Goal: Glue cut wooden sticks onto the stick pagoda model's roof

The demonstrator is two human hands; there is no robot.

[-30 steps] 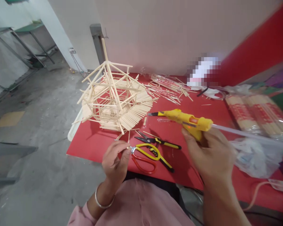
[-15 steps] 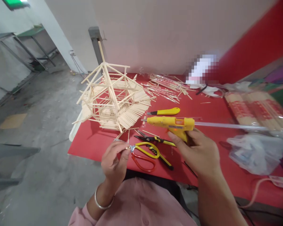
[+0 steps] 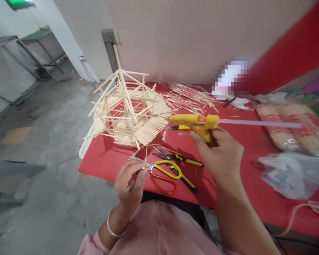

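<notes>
At the left of the red tabletop (image 3: 103,156) stood a pavilion-shaped stick model (image 3: 150,131); nearer, the left hand (image 3: 129,180) pinched a small wooden stick (image 3: 144,168) beside scissors (image 3: 151,168); the right hand's (image 3: 224,152) grip wrapped a yellow hot-glue gun (image 3: 195,121), nozzle toward the model.

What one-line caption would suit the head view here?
Right hand gripping a yellow glue gun near a wooden-stick model, left hand pinching a small pale piece beside scissors on a red tabletop.

One glue gun (image 3: 195,121), one stick model (image 3: 152,130), one pair of scissors (image 3: 150,167), one knife (image 3: 183,127)
</notes>
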